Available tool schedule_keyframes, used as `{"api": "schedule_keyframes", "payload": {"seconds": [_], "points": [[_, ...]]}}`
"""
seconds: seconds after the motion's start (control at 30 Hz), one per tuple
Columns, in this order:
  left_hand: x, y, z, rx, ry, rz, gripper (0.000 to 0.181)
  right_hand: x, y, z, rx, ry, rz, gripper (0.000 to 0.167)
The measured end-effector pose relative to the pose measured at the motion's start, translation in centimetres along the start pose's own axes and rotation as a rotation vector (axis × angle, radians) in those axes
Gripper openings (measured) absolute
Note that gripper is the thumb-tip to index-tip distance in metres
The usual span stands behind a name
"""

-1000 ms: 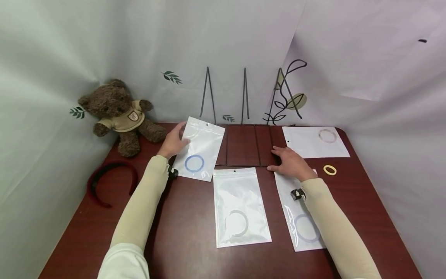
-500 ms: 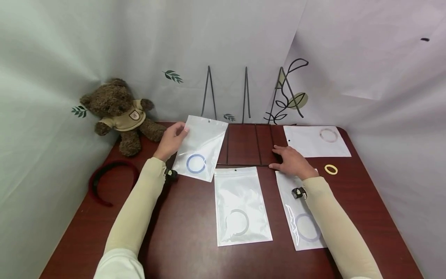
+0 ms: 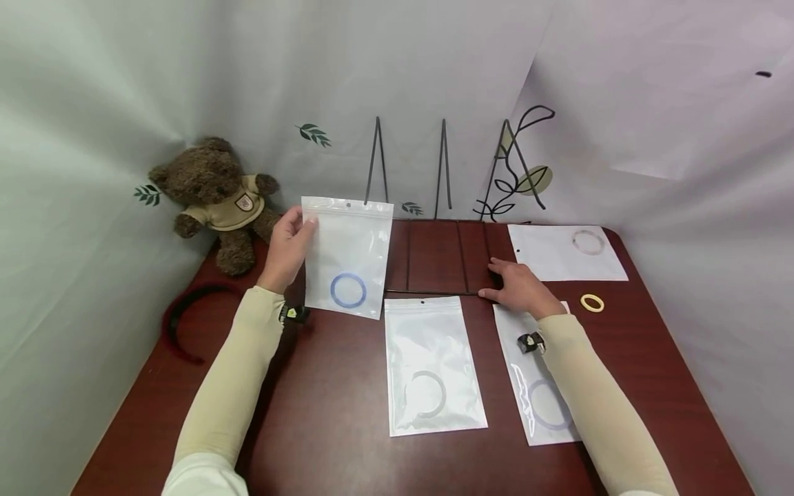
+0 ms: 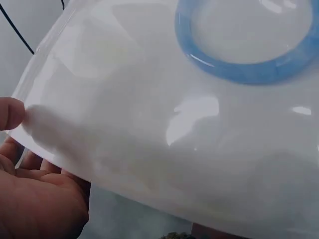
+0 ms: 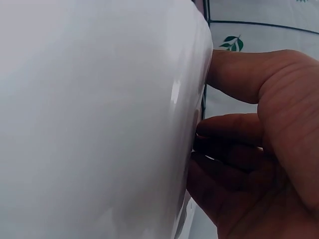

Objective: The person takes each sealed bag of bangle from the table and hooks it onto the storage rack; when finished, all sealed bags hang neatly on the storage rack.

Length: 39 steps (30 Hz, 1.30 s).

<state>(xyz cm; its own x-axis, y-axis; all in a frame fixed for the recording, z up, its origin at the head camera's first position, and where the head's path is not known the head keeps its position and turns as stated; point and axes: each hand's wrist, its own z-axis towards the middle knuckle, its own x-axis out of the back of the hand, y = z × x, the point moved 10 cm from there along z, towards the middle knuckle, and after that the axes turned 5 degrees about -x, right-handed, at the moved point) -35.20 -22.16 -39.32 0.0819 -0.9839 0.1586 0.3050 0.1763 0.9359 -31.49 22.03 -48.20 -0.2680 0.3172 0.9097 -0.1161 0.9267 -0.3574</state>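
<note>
Fingers of the left hand (image 3: pixel 287 249) pinch the bag (image 3: pixel 347 241) at its upper left edge, thumb on the front, others behind; those of the right hand (image 3: pixel 522 286) lie slightly bent by the corner of the rack (image 3: pixel 408 258), and whether they grip it I cannot tell. Nearest, a second bag (image 3: pixel 429 351) lies flat on the table (image 3: pixel 335 406). Beyond it, to the left, the held bag stands before the rack, front face toward the wearer, long axis running up and down with a slight lean. Its lower end carries the blue ring (image 4: pixel 239 73), whose weight should make that end hang. The film looks thin and glossy: probably light, pliable, slippery, apt to buckle or swing; the ring may be breakable. A pinch beside the top seal, clear of the hole (image 3: pixel 349 204), should serve best. The hole end points up, toward the left prong (image 3: pixel 372 160), whose tip shows at the top edge, just right of the hole; contact is unclear.
</note>
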Motion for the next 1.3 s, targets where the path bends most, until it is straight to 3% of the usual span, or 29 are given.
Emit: {"api": "schedule_keyframes", "payload": {"seconds": [0.27, 0.63, 0.8, 1.03, 1.3], "points": [[0.2, 2.0, -1.0, -0.094, 0.028, -0.011, 0.032, -0.1, 0.6, 0.1, -0.008, 0.004, 0.034, 0.081], [-0.3, 7.1, -4.4, -0.220, -0.027, -0.029, 0.022, -0.1, 0.6, 0.2, -0.008, -0.002, 0.030, 0.082], [-0.6, 9.2, -5.5, -0.267, -0.020, -0.068, 0.016, -0.1, 0.5, 0.3, -0.002, -0.010, 0.032, 0.082], [-2.4, 11.7, -6.4, -0.322, -0.019, -0.218, 0.018, -0.1, 0.5, 0.3, 0.004, -0.017, 0.029, 0.083], [-5.0, 12.8, -6.9, -0.336, -0.034, -0.254, 0.019, -0.1, 0.6, 0.3, 0.004, -0.012, 0.020, 0.081]]}}
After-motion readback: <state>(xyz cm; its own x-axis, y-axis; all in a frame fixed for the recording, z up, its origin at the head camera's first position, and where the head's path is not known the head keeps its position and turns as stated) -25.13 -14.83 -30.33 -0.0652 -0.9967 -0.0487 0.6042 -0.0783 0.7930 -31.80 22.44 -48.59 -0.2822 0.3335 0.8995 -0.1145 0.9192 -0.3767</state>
